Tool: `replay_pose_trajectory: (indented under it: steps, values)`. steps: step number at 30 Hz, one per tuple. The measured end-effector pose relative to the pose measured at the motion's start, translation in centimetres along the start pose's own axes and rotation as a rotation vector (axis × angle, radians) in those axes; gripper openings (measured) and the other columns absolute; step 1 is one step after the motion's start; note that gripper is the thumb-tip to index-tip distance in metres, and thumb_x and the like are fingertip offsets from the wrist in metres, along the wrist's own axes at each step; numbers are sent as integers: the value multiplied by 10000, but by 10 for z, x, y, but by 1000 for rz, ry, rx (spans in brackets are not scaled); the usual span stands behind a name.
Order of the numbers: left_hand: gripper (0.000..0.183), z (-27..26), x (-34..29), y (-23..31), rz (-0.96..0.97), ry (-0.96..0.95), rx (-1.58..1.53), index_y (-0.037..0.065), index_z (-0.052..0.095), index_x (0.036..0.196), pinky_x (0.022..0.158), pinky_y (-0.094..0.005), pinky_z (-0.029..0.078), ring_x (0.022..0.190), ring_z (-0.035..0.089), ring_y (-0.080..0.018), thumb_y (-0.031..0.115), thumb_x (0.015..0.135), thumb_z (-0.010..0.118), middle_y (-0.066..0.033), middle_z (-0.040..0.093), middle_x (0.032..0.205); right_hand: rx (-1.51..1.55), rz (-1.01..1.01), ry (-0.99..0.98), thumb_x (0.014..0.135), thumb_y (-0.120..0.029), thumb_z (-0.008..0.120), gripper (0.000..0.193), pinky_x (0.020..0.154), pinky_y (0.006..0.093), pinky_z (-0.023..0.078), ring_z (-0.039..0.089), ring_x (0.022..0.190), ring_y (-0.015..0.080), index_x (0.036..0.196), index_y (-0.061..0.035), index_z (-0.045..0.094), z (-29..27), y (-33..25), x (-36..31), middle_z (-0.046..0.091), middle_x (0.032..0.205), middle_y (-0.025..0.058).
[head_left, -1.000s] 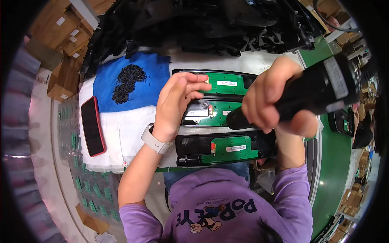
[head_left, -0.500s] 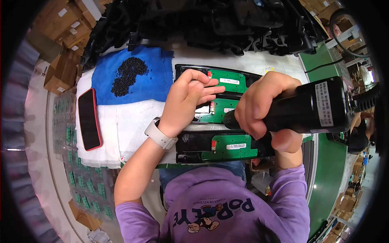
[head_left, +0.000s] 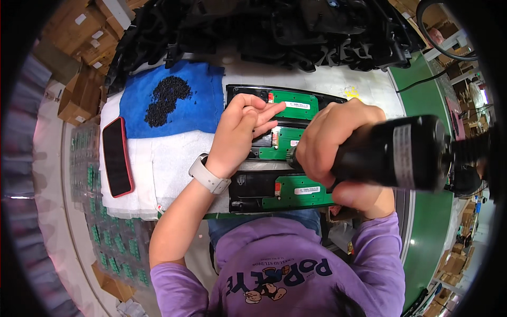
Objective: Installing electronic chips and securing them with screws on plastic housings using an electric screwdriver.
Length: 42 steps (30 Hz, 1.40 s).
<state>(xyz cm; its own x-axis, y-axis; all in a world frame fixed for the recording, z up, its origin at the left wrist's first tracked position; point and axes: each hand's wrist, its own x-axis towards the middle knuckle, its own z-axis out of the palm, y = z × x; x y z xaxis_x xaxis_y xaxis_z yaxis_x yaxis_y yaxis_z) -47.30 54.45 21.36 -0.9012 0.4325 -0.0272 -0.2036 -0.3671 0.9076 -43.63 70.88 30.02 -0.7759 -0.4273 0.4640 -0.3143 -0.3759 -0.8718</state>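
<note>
My right hand is wrapped round a black electric screwdriver, which lies nearly level. The screwdriver's front end is over the right part of the middle black panel with a green circuit board. My left hand hovers by the left parts of the middle and far panels. Its thumb and forefinger are bent together while other fingers stretch right; whatever they hold is hidden. The far panel's green board and the near panel's green board each bear a white label and a red part.
At the left, a blue cloth carries a pile of small black screws. A red-edged phone lies left of it. Large black plastic parts fill the back. Trays of green boards stand at lower left. A cable runs from the screwdriver.
My right hand has shifted slightly left and the screwdriver's rear end has swung nearer to me. My left hand has drawn a little left, its fingers somewhat more bent.
</note>
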Motion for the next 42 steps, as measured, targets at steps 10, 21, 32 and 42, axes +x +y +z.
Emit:
replay_pose_trajectory:
  steps: [10, 21, 32, 42]
  values:
    - [183, 5, -5, 21, 39, 28, 244, 26, 474, 891, 349, -194, 185, 340, 249, -28, 180, 946, 392, 51, 349, 433, 333, -245, 52, 780, -338, 609, 338, 513, 248, 407, 466, 434, 75, 930, -73, 461, -44, -16, 8, 485, 586, -41]
    - [93, 15, -6, 26, -54, -63, 192, 28, 482, 921, 395, -155, 331, 440, 477, -63, 92, 874, 529, -115, 620, 724, 376, -382, 259, 801, -347, 565, 336, 570, 269, 354, 413, 469, 86, 941, -53, 485, -46, -21, 3, 441, 615, -26]
    - [58, 15, -7, 27, -82, -112, 219, -24, 541, 804, 443, -167, 388, 478, 498, -56, 10, 814, 587, -84, 604, 697, 366, -364, 244, 806, -375, 550, 365, 570, 270, 349, 407, 472, 89, 960, -49, 488, -44, -17, 2, 440, 614, -26]
    - [64, 15, -7, 32, -113, -96, 238, -29, 544, 788, 434, -169, 390, 479, 507, -59, -4, 800, 601, -83, 603, 684, 383, -388, 208, 815, -368, 538, 380, 591, 279, 350, 424, 492, 97, 989, -35, 484, -48, -17, 0, 454, 635, -14]
